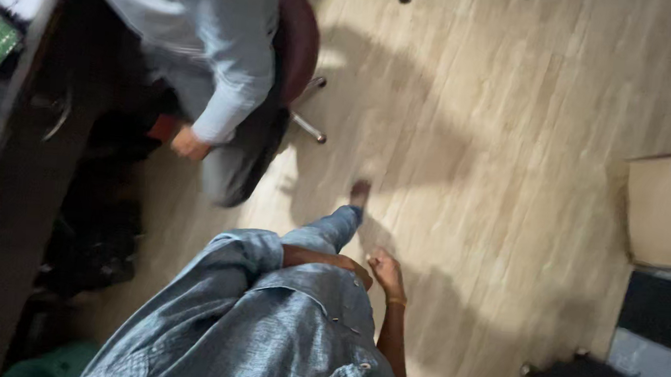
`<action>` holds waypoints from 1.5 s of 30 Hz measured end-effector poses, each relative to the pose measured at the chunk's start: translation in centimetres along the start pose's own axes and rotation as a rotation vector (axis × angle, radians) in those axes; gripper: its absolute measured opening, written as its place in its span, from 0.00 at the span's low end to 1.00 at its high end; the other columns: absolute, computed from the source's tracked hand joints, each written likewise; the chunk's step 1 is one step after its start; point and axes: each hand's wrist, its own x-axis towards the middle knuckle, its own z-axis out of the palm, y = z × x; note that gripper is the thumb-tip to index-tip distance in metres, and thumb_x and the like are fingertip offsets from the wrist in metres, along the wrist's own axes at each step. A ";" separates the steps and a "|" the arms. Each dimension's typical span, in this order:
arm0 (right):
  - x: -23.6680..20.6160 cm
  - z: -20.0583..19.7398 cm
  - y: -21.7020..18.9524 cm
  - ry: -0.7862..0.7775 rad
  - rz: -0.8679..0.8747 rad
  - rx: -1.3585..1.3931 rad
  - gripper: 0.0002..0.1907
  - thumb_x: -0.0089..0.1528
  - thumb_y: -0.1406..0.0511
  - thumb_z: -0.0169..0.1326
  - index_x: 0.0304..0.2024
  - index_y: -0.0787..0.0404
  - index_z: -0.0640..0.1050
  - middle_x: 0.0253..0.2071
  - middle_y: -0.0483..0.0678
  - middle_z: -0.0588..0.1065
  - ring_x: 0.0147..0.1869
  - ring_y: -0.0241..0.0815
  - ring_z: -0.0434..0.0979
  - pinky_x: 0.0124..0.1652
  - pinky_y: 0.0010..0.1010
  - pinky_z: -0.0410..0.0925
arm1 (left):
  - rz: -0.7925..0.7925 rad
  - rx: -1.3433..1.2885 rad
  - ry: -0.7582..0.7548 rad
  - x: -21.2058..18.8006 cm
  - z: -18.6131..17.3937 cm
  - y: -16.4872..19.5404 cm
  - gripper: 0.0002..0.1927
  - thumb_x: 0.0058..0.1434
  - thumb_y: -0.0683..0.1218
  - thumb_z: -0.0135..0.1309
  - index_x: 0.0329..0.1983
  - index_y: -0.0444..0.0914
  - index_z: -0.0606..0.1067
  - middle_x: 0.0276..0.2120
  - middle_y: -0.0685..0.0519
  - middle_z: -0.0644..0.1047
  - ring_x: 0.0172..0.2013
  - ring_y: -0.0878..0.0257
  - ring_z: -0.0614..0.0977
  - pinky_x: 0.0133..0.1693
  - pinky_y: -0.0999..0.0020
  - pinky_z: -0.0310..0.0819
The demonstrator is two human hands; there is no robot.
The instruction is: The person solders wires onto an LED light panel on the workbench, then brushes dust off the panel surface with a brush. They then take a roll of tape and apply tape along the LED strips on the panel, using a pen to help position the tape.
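Walking w/ right hand (386, 271) loosely curled, empty, left hand unseen (can't tell its state): steer past seated co-worker's stool (299, 42).

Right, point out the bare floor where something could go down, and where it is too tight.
The widest free patch is the wooden floor between the seated person's stool and the cardboard piece. A smaller strip runs from your right hand to the dark mat. The left side is crowded: dark desk, seated person, dark clutter underneath.
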 end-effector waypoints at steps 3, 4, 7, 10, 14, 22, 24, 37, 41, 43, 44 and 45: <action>7.7 -7.1 0.2 0.022 -0.118 0.105 0.17 0.68 0.53 0.57 0.46 0.59 0.83 0.36 0.51 0.81 0.37 0.43 0.82 0.40 0.33 0.73 | 0.079 -0.024 -0.079 5.3 -6.0 0.5 0.27 0.59 0.64 0.54 0.45 0.38 0.83 0.42 0.43 0.83 0.43 0.50 0.82 0.47 0.50 0.72; 10.4 -9.4 -0.1 0.049 -0.168 0.184 0.17 0.67 0.53 0.56 0.47 0.58 0.83 0.36 0.48 0.82 0.37 0.39 0.83 0.40 0.30 0.74 | 0.108 -0.027 -0.083 6.8 -7.9 0.8 0.27 0.59 0.64 0.54 0.46 0.38 0.83 0.43 0.43 0.83 0.43 0.50 0.83 0.47 0.51 0.72; 17.8 -16.2 -0.2 0.125 0.021 0.372 0.21 0.62 0.54 0.60 0.50 0.60 0.81 0.33 0.48 0.80 0.32 0.38 0.77 0.35 0.29 0.73 | 0.163 -0.026 -0.016 11.1 -15.6 -1.0 0.27 0.60 0.63 0.55 0.47 0.38 0.83 0.44 0.43 0.84 0.43 0.51 0.83 0.45 0.52 0.74; 26.1 -22.3 -0.3 0.105 0.135 0.238 0.20 0.63 0.56 0.59 0.51 0.61 0.80 0.31 0.48 0.79 0.32 0.37 0.78 0.33 0.30 0.70 | 0.136 -0.258 0.223 14.1 -23.6 -5.8 0.26 0.61 0.63 0.54 0.46 0.38 0.82 0.40 0.43 0.84 0.40 0.52 0.84 0.44 0.53 0.76; 39.9 -29.2 -1.7 0.120 -0.200 0.173 0.18 0.63 0.58 0.59 0.51 0.63 0.80 0.37 0.48 0.81 0.36 0.39 0.79 0.37 0.31 0.72 | -0.103 -0.349 0.682 15.9 -34.8 -15.6 0.25 0.65 0.62 0.54 0.37 0.35 0.80 0.33 0.41 0.81 0.35 0.49 0.83 0.40 0.52 0.76; 68.5 -39.6 -14.0 -0.269 -0.510 -0.042 0.17 0.61 0.58 0.57 0.48 0.62 0.80 0.44 0.55 0.82 0.44 0.52 0.86 0.43 0.37 0.76 | -0.873 -0.562 1.282 12.1 -50.9 -31.8 0.25 0.64 0.61 0.54 0.32 0.33 0.80 0.28 0.36 0.80 0.31 0.42 0.83 0.36 0.49 0.75; 75.9 -41.2 -20.0 -0.403 -0.563 -0.314 0.18 0.62 0.57 0.58 0.49 0.61 0.80 0.42 0.59 0.81 0.45 0.57 0.83 0.43 0.41 0.74 | -0.824 -0.722 1.472 10.3 -53.1 -33.7 0.25 0.67 0.59 0.52 0.32 0.31 0.79 0.25 0.37 0.79 0.28 0.46 0.82 0.34 0.51 0.74; 108.1 -29.4 -63.2 -0.548 -0.906 -0.462 0.17 0.62 0.59 0.57 0.51 0.58 0.78 0.37 0.54 0.81 0.43 0.56 0.82 0.43 0.46 0.72 | -1.181 -1.250 1.244 -3.1 -66.2 -47.3 0.24 0.66 0.60 0.52 0.35 0.34 0.81 0.28 0.42 0.81 0.32 0.54 0.83 0.37 0.55 0.75; 115.7 -26.4 -73.4 -0.544 -0.890 -0.475 0.15 0.60 0.60 0.59 0.48 0.58 0.80 0.38 0.53 0.82 0.45 0.55 0.82 0.45 0.43 0.73 | -1.203 -1.099 1.266 -13.8 -78.2 -55.6 0.25 0.66 0.61 0.52 0.37 0.35 0.81 0.30 0.41 0.81 0.34 0.52 0.84 0.39 0.55 0.75; 119.0 -25.8 -78.4 -0.488 -0.873 -0.318 0.12 0.61 0.59 0.59 0.44 0.57 0.82 0.38 0.53 0.82 0.44 0.53 0.83 0.45 0.41 0.74 | -1.180 -0.956 1.385 -18.6 -84.6 -59.7 0.25 0.66 0.62 0.52 0.38 0.35 0.81 0.31 0.40 0.82 0.36 0.51 0.84 0.40 0.54 0.75; 120.7 -25.6 -81.0 -0.433 -0.847 -0.181 0.09 0.63 0.62 0.56 0.42 0.59 0.82 0.40 0.52 0.81 0.42 0.51 0.83 0.44 0.39 0.74 | -1.159 -0.844 1.474 -21.1 -87.7 -61.1 0.26 0.67 0.62 0.52 0.39 0.34 0.80 0.31 0.39 0.81 0.34 0.50 0.83 0.40 0.55 0.75; 122.7 -25.7 -83.5 -0.377 -0.818 -0.048 0.08 0.65 0.65 0.53 0.41 0.60 0.81 0.42 0.52 0.81 0.40 0.50 0.83 0.43 0.36 0.74 | -1.129 -0.733 1.561 -23.0 -90.8 -62.4 0.26 0.68 0.62 0.53 0.39 0.32 0.79 0.31 0.39 0.79 0.33 0.50 0.81 0.39 0.55 0.74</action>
